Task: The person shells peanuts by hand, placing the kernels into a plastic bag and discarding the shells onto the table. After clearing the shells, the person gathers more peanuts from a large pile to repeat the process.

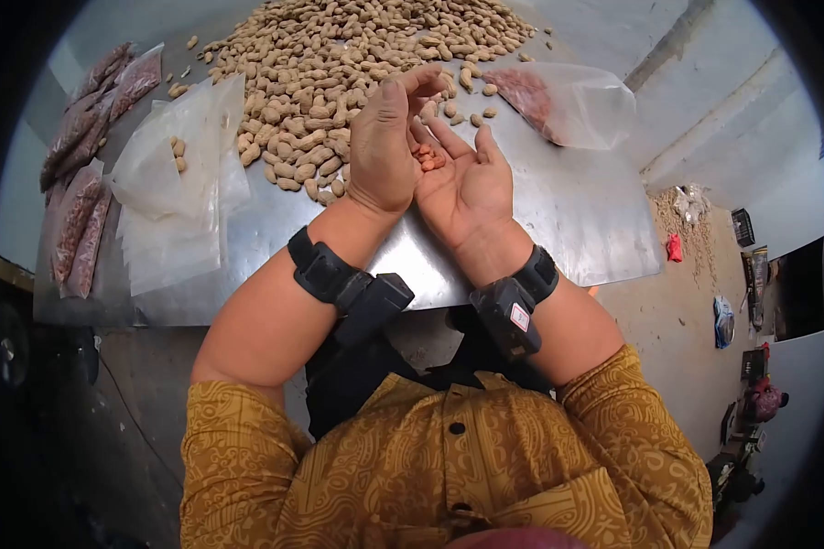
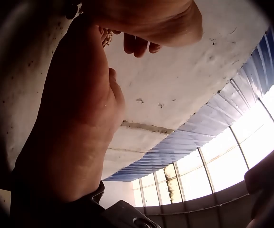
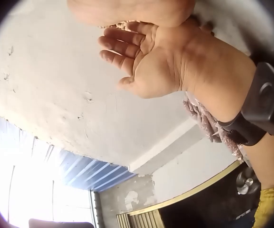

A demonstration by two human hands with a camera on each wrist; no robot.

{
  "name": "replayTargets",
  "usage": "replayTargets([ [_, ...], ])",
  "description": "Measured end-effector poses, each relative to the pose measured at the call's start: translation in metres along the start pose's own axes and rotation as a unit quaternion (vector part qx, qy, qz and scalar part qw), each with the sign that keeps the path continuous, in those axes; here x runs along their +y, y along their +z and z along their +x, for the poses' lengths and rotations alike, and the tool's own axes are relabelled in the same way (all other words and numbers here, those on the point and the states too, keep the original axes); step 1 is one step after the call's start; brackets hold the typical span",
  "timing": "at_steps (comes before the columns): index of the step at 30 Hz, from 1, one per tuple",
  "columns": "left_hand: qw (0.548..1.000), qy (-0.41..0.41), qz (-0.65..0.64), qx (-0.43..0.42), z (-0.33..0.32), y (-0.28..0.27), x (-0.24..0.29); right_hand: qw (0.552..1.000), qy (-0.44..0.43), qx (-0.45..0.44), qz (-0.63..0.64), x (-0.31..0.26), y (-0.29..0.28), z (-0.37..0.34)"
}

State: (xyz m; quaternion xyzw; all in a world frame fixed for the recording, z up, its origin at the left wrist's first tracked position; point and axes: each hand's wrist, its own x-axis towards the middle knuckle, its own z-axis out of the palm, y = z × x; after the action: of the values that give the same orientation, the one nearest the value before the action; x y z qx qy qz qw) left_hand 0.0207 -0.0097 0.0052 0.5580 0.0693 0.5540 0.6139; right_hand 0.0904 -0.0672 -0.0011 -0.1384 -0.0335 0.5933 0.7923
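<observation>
My right hand [image 1: 471, 188] is held palm up over the metal table, its fingers loosely extended. A few shelled reddish peanut kernels [image 1: 428, 157] lie on its palm near the base of the fingers. My left hand [image 1: 386, 151] stands on edge right beside it, thumb side up, with its fingers slightly bent over the kernels. In the right wrist view, the left palm [image 3: 158, 71] and its relaxed fingers show. Just beyond both hands spreads a large heap of unshelled peanuts [image 1: 311, 101].
Clear plastic bags [image 1: 169, 201] lie left of the heap, with a few peanuts on them. Filled bags of kernels [image 1: 82, 215] stack at the table's left edge. A partly filled bag [image 1: 558, 105] lies at right. Shells [image 1: 696, 233] litter the floor beyond the metal table [image 1: 595, 220].
</observation>
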Motion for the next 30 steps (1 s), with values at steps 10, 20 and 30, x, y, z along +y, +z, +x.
replayTargets([
  [10,0.926,0.166,0.317,-0.121,0.009,-0.013,-0.005,0.999,-0.012,-0.036,0.036,-0.026,-0.013,-0.005],
  [20,0.857,0.154,0.448,-0.204,0.005,-0.010,-0.014,0.990,0.025,-0.106,0.094,-0.038,-0.034,-0.014],
  [30,0.848,0.103,0.450,-0.259,0.005,-0.010,-0.010,0.996,0.031,-0.044,0.076,-0.037,-0.021,-0.025],
])
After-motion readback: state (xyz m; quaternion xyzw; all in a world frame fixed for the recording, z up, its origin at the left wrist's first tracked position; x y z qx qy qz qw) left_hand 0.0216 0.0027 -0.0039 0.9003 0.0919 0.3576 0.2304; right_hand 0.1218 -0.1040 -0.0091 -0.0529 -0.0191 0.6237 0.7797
